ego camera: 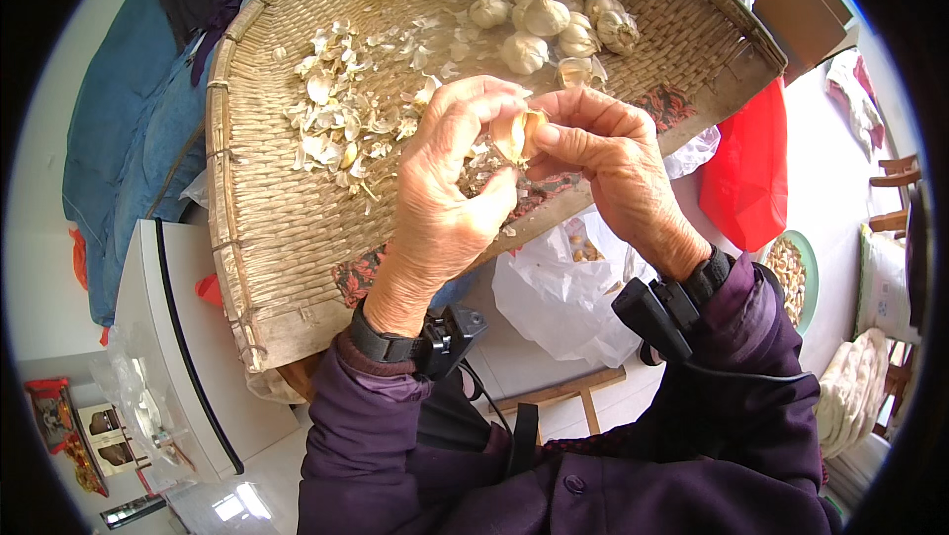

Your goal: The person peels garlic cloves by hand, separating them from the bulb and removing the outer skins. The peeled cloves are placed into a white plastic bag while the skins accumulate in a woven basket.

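Note:
Between my two hands, above the near edge of a woven winnowing basket [256, 238], is a partly broken garlic bulb [511, 133] with cloves showing. My left hand [454, 179] holds it from the left, fingers over its top and thumb below. My right hand [602, 145] pinches its right side between thumb and fingers. Whole garlic bulbs [543, 16] are heaped at the far side of the basket. Loose papery garlic skins [334, 112] lie scattered left of my hands. Another opened bulb [580, 72] lies just beyond my right hand.
Below the basket's near edge hangs a white plastic bag [549, 298] with some cloves inside. A red bag [745, 164] is at the right, near a green basin [812, 275] of cloves on the floor. A white cabinet [215, 357] stands at the left, beside blue cloth [126, 149].

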The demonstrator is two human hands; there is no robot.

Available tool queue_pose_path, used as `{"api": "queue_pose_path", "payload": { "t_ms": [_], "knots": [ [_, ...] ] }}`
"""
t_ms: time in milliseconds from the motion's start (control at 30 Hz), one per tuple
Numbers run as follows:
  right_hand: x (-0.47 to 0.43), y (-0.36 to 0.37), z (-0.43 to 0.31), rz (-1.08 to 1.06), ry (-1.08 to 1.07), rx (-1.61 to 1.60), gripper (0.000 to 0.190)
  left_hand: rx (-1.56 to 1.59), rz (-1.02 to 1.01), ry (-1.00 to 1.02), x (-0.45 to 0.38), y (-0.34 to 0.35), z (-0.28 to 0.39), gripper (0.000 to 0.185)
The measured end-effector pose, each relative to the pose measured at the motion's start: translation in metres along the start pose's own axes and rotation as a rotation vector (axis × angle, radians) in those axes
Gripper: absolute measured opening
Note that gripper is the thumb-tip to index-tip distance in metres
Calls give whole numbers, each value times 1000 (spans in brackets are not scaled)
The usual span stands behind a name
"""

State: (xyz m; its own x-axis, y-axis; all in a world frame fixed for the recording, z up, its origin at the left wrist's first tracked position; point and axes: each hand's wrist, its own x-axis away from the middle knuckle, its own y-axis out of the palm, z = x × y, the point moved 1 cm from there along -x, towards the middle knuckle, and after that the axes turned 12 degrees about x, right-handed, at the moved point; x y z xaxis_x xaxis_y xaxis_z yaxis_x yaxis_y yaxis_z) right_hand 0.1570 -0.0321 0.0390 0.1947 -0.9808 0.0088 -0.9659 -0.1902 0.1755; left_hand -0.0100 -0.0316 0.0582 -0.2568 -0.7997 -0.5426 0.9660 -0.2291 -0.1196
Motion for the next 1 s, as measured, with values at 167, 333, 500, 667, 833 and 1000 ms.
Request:
{"api": "queue_pose_path", "payload": {
  "t_ms": [167, 333, 500, 667, 833, 1000],
  "knots": [
    [-1, 0, 1, 18, -44, 82, 23, 247, 43, -335, 1, -6, 5, 47],
    [0, 3, 3, -37, -96, 134, 24, 95, 42, -384, 2, -5, -1, 28],
    [-1, 5, 4, -35, -101, 144, 23, 140, 82, -381, 4, -5, -4, 24],
    [0, 7, 5, -23, -120, 155, 22, 125, 72, -373, 6, -3, -4, 23],
    [0, 9, 8, -18, -93, 170, 20, -35, -18, -398, 4, -6, -8, 23],
    [1, 10, 10, -3, -63, 125, 19, 104, 72, -457, 5, -5, -10, 19]
  ]
}}
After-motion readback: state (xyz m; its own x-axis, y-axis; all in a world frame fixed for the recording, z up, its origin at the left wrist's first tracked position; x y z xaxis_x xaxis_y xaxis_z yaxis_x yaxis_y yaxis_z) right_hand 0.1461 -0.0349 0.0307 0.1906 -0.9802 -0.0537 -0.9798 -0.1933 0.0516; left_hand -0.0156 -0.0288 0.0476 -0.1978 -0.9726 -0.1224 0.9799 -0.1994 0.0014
